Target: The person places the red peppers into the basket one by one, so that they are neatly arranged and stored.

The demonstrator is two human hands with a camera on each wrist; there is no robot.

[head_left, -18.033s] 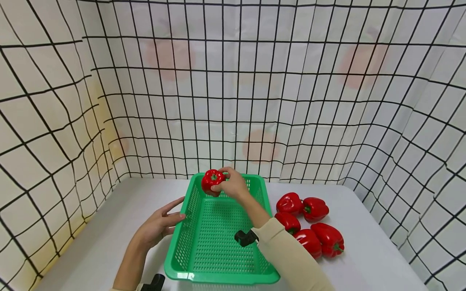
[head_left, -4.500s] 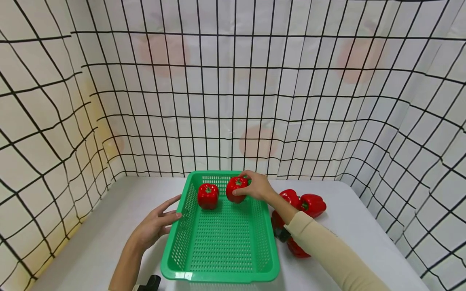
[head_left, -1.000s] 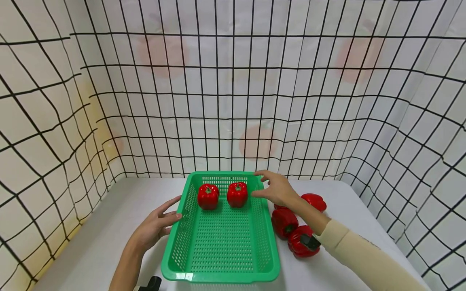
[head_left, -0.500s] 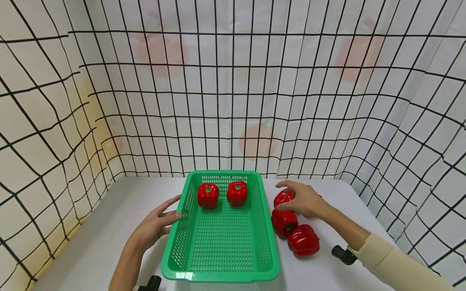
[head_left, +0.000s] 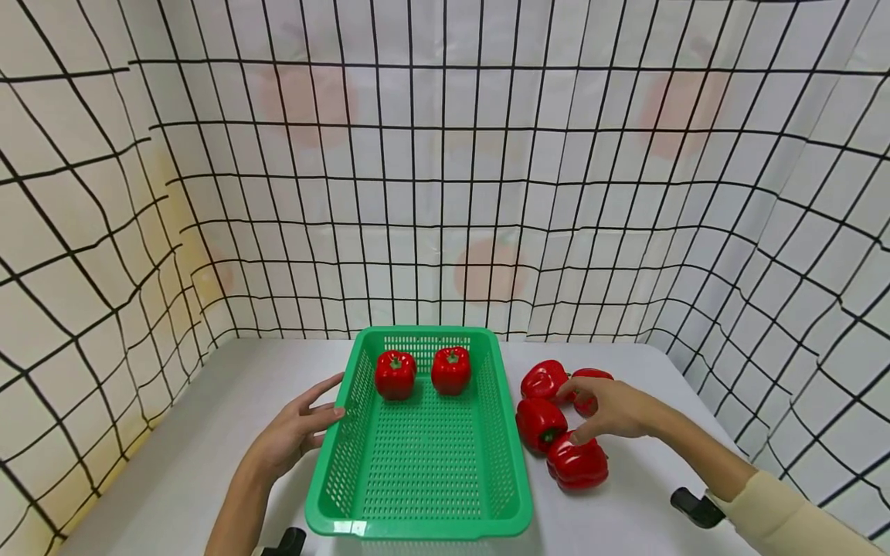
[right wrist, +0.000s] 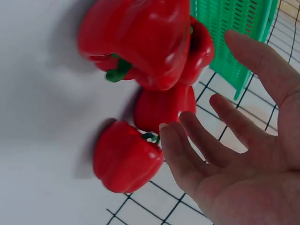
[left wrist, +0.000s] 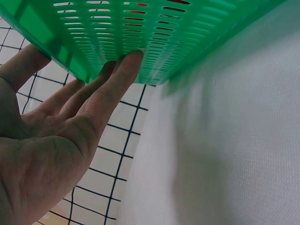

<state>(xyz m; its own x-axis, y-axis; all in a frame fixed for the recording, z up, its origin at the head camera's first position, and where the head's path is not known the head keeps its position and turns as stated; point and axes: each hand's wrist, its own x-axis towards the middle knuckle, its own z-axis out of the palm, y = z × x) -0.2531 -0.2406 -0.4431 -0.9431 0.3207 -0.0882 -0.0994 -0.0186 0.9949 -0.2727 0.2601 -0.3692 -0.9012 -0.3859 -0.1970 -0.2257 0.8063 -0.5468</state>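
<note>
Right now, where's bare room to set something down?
The basket is bare on the near side of its two peppers. So is the table between the left hand and the net. Crowded: right of the basket, four peppers by the right hand.

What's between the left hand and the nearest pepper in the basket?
Head view: the green basket's side wall stands between the left hand and that pepper.

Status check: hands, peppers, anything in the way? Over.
Left hand against green basket. Right hand at loose peppers, gripping none. Two peppers in basket, four on table. Crowding may hamper grasp; no other obstruction seen.
</note>
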